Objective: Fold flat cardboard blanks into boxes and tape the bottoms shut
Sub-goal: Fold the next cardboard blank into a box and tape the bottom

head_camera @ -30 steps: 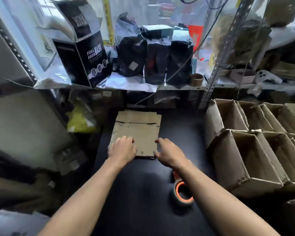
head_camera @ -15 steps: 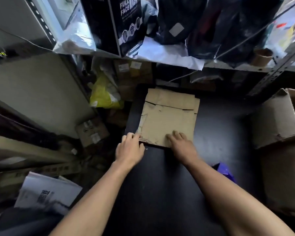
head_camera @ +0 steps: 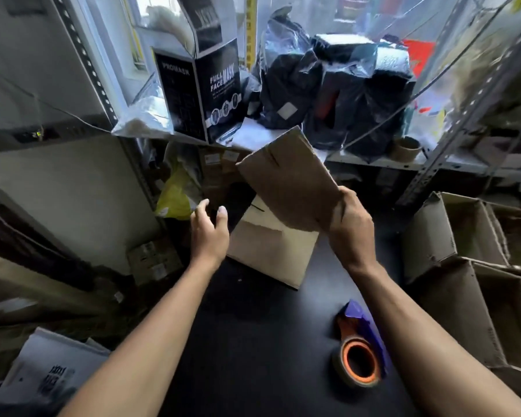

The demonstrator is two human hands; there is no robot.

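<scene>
Over at 3 o'clock, a bunch of folded boxes [head_camera: 463,251] already sit open-topped, so part of the batch looks done. Right hand [head_camera: 351,233] pinches one flat cardboard blank [head_camera: 286,179] up off the stack of blanks [head_camera: 271,254] at 12, still unfolded. Left hand [head_camera: 209,233] hovers open, gripping nothing. Tape dispenser [head_camera: 358,350] waits at 5 on the black table [head_camera: 253,341], so folding and taping are left.

On the shelf ahead of me stands a black "FULL FACE MASK" carton [head_camera: 211,94], with dark plastic-wrapped bundles [head_camera: 337,94] just beside it and an empty cardboard tape core [head_camera: 407,149] farther right. Below the shelf hangs a yellow-green bag [head_camera: 175,197], and printed white packets [head_camera: 51,371] lie at my lower left.
</scene>
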